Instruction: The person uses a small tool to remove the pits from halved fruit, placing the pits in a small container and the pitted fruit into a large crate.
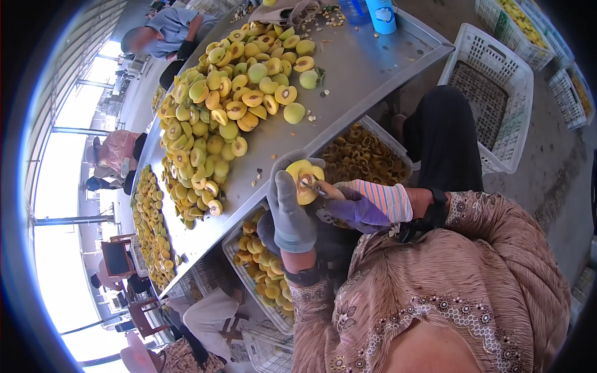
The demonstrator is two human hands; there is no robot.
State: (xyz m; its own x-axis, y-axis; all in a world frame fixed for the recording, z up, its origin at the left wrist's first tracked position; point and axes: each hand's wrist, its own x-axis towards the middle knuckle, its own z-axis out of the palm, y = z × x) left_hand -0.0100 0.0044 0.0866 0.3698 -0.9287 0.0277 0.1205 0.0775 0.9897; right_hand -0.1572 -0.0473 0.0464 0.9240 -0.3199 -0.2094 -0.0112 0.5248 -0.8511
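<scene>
My left hand [290,212], in a grey glove, holds a halved yellow stone fruit [302,170] with its cut face up. A pale kernel shows in the brown hollow at its centre. My right hand [361,207], in a purple glove with a striped cuff and bare fingertips, grips a small metal tool [321,189]. The tool's tip is at the fruit's hollow; its exact shape is hard to make out. Both hands are just off the near edge of a metal table [354,107]. On the table lies a large heap of yellow-green stone fruit [214,102], many cut in half.
Under the table edge stand a crate of brown fruit scraps [366,154] and a crate of yellow fruit halves [266,265]. A white plastic crate [520,102] is at my right. A blue cup [382,16] and a cloth bag [284,14] lie at the far end. Other people sit around the table.
</scene>
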